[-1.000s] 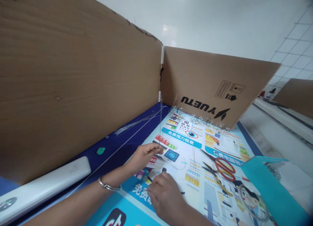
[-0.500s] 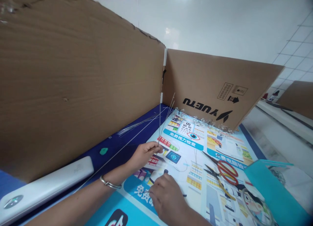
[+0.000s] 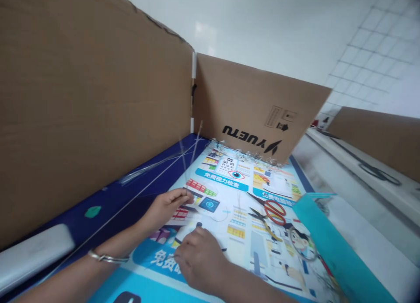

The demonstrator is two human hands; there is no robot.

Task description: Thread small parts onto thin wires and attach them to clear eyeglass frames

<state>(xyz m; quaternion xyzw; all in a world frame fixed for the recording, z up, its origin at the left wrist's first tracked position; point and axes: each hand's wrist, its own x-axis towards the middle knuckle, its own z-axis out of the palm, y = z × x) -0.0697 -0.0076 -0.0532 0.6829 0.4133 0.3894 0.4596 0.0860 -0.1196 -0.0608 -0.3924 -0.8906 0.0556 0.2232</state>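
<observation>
Pinched together, the fingers of my left hand (image 3: 172, 207) hold thin wires (image 3: 196, 148) that stick upward from the fingertips; a silver bangle is on that wrist. My right hand (image 3: 200, 257) is closed, low over the printed sheet (image 3: 154, 276), near and below my left hand; whatever its fingers hold is hidden or too small to name. To its right lie red-handled scissors (image 3: 274, 212) and a yellow-handled cutting tool (image 3: 271, 230). A bundle of thin clear strands (image 3: 147, 165) rests on the dark blue surface at the left.
Tall cardboard panels stand at the left (image 3: 92, 97) and back (image 3: 249, 102). A turquoise box (image 3: 341, 246) sits at the right, beside a roll of clear wire (image 3: 303, 246). A white bar (image 3: 36, 255) lies at lower left, near a green blob (image 3: 92, 212).
The view has turned to the right, so things appear farther left. My left hand still holds the wires, now blurred, and my right hand stays closed near the sheet.
</observation>
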